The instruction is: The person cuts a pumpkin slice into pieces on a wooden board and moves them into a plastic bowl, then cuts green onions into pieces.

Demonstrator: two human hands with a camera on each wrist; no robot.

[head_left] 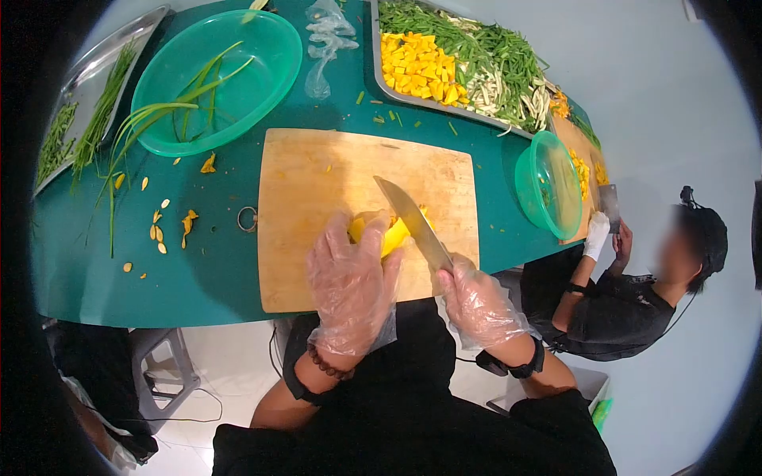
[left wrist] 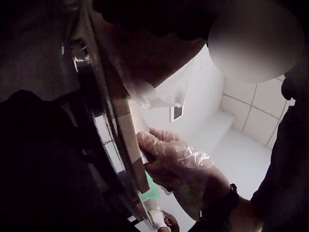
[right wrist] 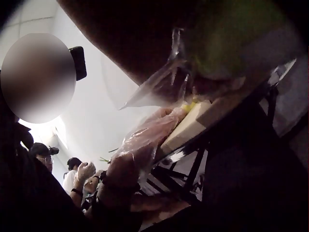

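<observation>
Yellow pumpkin piece (head_left: 394, 236): on wooden cutting board (head_left: 302, 163) | left hand (head_left: 348, 274): holds it down | right hand (head_left: 479, 300): grips kitchen knife (head_left: 412, 219) by handle | feel: probably hard, light, slippery | best hold: both sides, away from blade

The bench (head_left: 87, 293) carries a wooden board (head_left: 294, 159). Left of the board lie seeds (head_left: 159, 235) and a ring (head_left: 240, 217); beyond and left, a large basin (head_left: 266, 59); beyond, crumpled plastic (head_left: 329, 36) and a tray (head_left: 375, 59); right, a smaller basin (head_left: 533, 202).
</observation>
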